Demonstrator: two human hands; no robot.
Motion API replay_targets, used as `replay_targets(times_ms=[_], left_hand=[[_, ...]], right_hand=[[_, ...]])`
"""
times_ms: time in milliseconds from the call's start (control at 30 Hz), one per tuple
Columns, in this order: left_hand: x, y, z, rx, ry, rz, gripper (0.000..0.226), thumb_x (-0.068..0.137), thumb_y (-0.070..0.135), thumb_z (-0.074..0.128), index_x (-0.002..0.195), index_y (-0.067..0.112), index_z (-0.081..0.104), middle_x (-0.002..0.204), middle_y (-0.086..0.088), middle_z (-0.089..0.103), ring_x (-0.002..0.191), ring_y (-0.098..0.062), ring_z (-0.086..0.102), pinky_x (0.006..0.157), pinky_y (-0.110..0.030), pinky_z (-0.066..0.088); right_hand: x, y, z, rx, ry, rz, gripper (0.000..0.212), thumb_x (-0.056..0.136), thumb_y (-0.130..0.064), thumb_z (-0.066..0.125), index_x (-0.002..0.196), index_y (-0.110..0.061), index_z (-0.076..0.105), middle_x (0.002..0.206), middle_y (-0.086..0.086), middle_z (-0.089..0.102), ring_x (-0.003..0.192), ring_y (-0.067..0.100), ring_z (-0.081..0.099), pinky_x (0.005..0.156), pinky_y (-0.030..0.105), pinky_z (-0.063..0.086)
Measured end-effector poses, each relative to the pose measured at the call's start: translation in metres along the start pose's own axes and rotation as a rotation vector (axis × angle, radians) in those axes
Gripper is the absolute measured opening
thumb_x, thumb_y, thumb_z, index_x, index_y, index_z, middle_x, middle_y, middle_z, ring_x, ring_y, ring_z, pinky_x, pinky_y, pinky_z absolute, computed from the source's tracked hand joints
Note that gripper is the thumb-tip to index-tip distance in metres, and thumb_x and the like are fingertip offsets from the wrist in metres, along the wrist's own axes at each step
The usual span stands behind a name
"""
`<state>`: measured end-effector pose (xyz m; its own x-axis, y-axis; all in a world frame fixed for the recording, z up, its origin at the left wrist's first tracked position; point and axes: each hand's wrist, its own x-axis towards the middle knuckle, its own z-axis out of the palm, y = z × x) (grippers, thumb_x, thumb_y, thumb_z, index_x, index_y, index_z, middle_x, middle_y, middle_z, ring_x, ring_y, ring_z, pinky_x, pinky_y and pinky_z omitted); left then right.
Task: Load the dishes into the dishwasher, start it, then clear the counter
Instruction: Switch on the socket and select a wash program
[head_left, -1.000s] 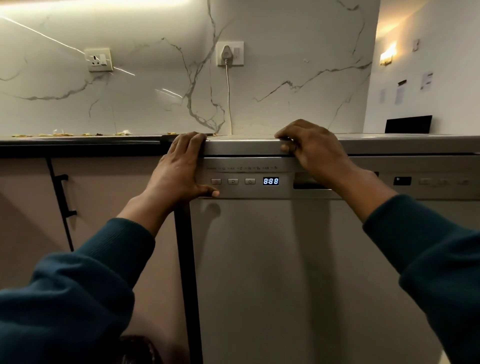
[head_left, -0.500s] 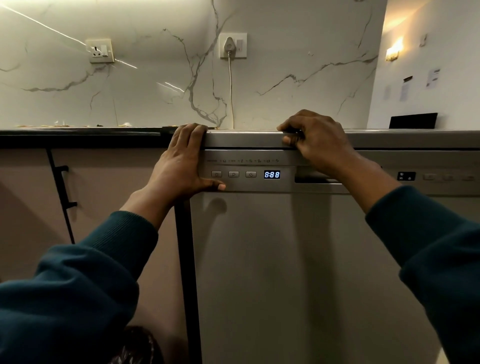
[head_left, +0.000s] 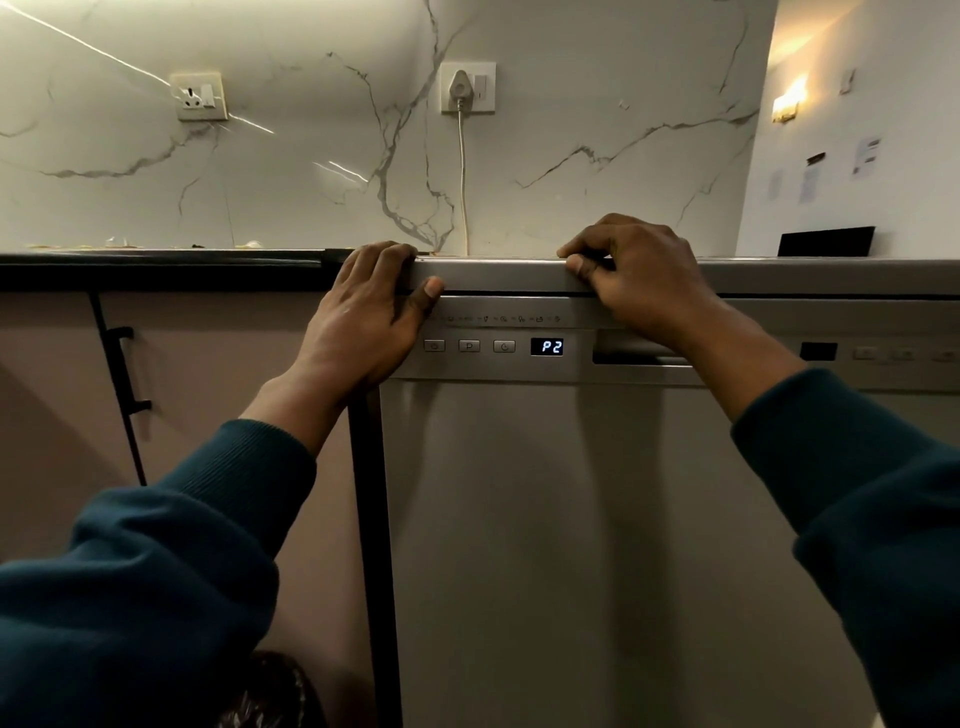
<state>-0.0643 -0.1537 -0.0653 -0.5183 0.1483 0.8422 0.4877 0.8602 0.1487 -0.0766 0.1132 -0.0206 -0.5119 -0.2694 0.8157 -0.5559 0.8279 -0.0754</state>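
Closed steel dishwasher (head_left: 571, 519) under the counter (head_left: 156, 258), display (head_left: 546, 347) reading P2, panel icons too small to read, left hand (head_left: 363, 317) curling fingers (head_left: 384, 254) over its top corner, right hand (head_left: 634, 270) gripping the top lip, fingertips hidden, crumbs (head_left: 78, 244) indistinct.

Both hands crowd the dishwasher (head_left: 571, 519) top edge; buttons (head_left: 469, 346) unobstructed.

The dishwasher (head_left: 597, 519) is brushed silver, its display (head_left: 546, 346) glowing pale blue. At twelve o'clock, the wall (head_left: 571, 171) is white with grey marble veins. Sleeves (head_left: 156, 561) are dark teal.
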Motion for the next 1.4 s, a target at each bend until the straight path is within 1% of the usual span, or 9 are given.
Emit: replay_targets(times_ms=[67, 200, 400, 500, 600, 733, 1133, 1300, 1400], left_hand=[[0.001, -0.002, 0.002, -0.019, 0.013, -0.001, 0.058, 0.092, 0.057, 0.029, 0.132, 0.017, 0.042, 0.134, -0.002, 0.043, 0.129, -0.018, 0.034, 0.101, -0.035, 0.034], [0.001, -0.005, 0.004, -0.039, 0.029, 0.001, 0.054, 0.094, 0.054, 0.027, 0.131, 0.018, 0.044, 0.133, -0.001, 0.044, 0.129, -0.017, 0.036, 0.101, -0.034, 0.035], [0.000, -0.007, 0.008, 0.003, 0.060, 0.022, 0.047, 0.095, 0.043, 0.040, 0.133, 0.016, 0.043, 0.134, -0.002, 0.043, 0.130, -0.018, 0.035, 0.103, -0.029, 0.030], [0.000, -0.010, 0.007, 0.006, 0.049, 0.032, 0.044, 0.092, 0.023, 0.049, 0.135, 0.015, 0.041, 0.136, -0.003, 0.042, 0.131, -0.018, 0.034, 0.107, -0.032, 0.032], [-0.001, -0.012, 0.005, 0.013, 0.028, 0.043, 0.058, 0.079, 0.002, 0.053, 0.136, 0.012, 0.041, 0.138, -0.005, 0.042, 0.131, -0.021, 0.035, 0.110, -0.032, 0.031], [-0.001, -0.017, 0.002, 0.009, 0.033, 0.081, 0.065, 0.075, -0.009, 0.053, 0.137, 0.009, 0.043, 0.138, -0.007, 0.044, 0.129, -0.022, 0.037, 0.109, -0.027, 0.029], [-0.001, -0.019, 0.007, -0.012, 0.103, 0.097, 0.061, 0.076, -0.007, 0.050, 0.135, 0.009, 0.045, 0.136, -0.007, 0.046, 0.129, -0.020, 0.039, 0.109, -0.029, 0.033], [-0.001, -0.014, 0.006, -0.071, 0.124, 0.043, 0.058, 0.077, 0.000, 0.052, 0.133, 0.013, 0.047, 0.135, -0.003, 0.048, 0.126, -0.016, 0.042, 0.106, -0.026, 0.035], [0.002, -0.013, 0.007, -0.087, 0.150, 0.019, 0.055, 0.076, 0.011, 0.049, 0.132, 0.016, 0.051, 0.133, 0.001, 0.051, 0.123, -0.014, 0.044, 0.105, -0.023, 0.034]], right_hand=[[0.001, 0.000, 0.002, -0.009, 0.011, 0.001, 0.022, 0.097, -0.024, 0.055, 0.113, -0.020, 0.069, 0.113, -0.002, 0.065, 0.099, 0.011, 0.052, 0.083, 0.031, 0.037], [0.000, 0.001, 0.003, -0.014, 0.017, 0.005, 0.022, 0.097, -0.023, 0.055, 0.113, -0.020, 0.069, 0.113, -0.002, 0.065, 0.097, 0.009, 0.049, 0.082, 0.028, 0.033], [-0.001, 0.001, 0.005, -0.015, 0.030, 0.008, 0.021, 0.097, -0.024, 0.054, 0.112, -0.022, 0.069, 0.113, -0.003, 0.064, 0.097, 0.008, 0.048, 0.083, 0.027, 0.032], [-0.001, 0.001, 0.005, -0.020, 0.039, 0.004, 0.021, 0.098, -0.023, 0.054, 0.112, -0.020, 0.069, 0.113, -0.003, 0.064, 0.095, 0.006, 0.046, 0.082, 0.026, 0.030], [-0.001, 0.001, 0.007, -0.018, 0.042, -0.001, 0.021, 0.098, -0.022, 0.054, 0.112, -0.020, 0.068, 0.112, -0.002, 0.064, 0.095, 0.007, 0.046, 0.082, 0.028, 0.032], [-0.002, 0.003, 0.010, -0.018, 0.058, -0.004, 0.020, 0.097, -0.021, 0.055, 0.112, -0.020, 0.068, 0.110, -0.001, 0.064, 0.094, 0.007, 0.046, 0.083, 0.029, 0.035], [-0.005, -0.001, 0.013, -0.027, 0.106, -0.010, 0.020, 0.097, -0.020, 0.055, 0.112, -0.016, 0.067, 0.111, 0.001, 0.063, 0.095, 0.007, 0.047, 0.083, 0.028, 0.037], [-0.010, -0.004, 0.027, -0.075, 0.192, -0.039, 0.019, 0.097, -0.023, 0.054, 0.108, -0.014, 0.066, 0.107, 0.004, 0.061, 0.095, 0.017, 0.055, 0.078, 0.028, 0.039], [-0.013, -0.006, 0.038, -0.058, 0.315, -0.025, 0.020, 0.096, -0.028, 0.053, 0.098, -0.013, 0.066, 0.100, 0.004, 0.061, 0.091, 0.021, 0.056, 0.075, 0.033, 0.044]])
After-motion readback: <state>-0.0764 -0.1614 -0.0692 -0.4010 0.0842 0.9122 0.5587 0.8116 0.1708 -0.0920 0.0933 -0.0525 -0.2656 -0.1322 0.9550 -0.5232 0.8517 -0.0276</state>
